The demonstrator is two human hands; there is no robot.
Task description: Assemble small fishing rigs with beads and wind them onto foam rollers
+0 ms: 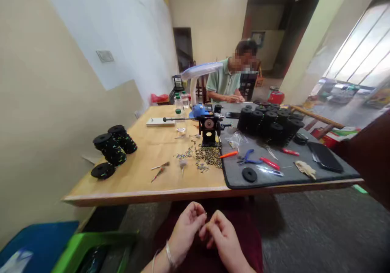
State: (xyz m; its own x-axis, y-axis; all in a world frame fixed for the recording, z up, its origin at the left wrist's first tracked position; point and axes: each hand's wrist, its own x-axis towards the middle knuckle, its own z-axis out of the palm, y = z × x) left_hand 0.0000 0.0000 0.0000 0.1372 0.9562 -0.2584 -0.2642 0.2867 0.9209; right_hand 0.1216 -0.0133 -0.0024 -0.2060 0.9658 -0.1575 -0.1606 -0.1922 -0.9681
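Observation:
Low over my lap, below the table's front edge, my left hand [189, 228] and my right hand [222, 234] are close together with curled fingers. Thumb and forefinger of each pinch near one another, on something too small to make out. On the table beyond them lies a spread of tiny brass-coloured pieces [209, 156], with small grey pieces [185, 155] to its left. Behind these stands a black hand-cranked machine [209, 128] with a round dial. Small brushes or feathered bits [160, 171] lie left of the pieces.
Black spools [111, 149] stand at the table's left, and several more [268, 122] crowd the grey mat [237, 179]. Blue-handled pliers [250, 157], a red-handled tool [269, 163] and a phone [325, 156] lie there. A co-worker [227, 80] sits opposite, beyond a lamp [194, 90].

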